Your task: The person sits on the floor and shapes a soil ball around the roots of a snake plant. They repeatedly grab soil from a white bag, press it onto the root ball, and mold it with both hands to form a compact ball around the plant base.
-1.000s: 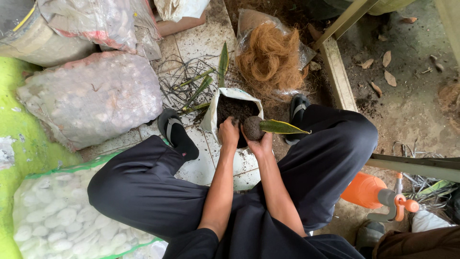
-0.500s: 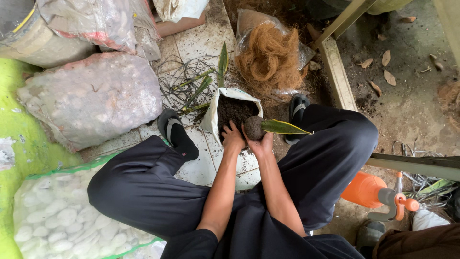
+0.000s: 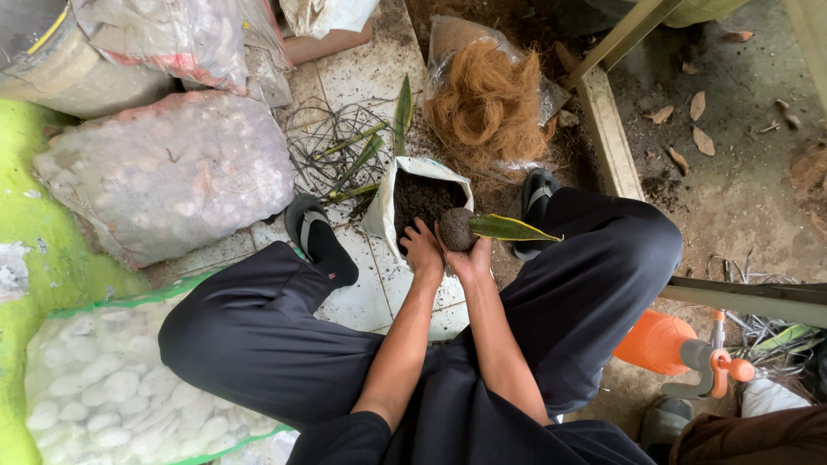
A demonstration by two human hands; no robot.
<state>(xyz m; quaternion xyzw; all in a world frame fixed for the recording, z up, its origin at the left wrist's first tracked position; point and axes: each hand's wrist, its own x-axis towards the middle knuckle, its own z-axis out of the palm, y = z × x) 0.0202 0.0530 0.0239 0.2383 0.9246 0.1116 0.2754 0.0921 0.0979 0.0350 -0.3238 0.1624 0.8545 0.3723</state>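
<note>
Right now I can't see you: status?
Left hand at soil bag. Right hand cupping soil ball with leaf. Nothing blocking.

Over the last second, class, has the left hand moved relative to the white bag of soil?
Yes. The left hand has slid slightly down, off the soil and towards the near rim of the white bag, beside the soil ball.
</note>
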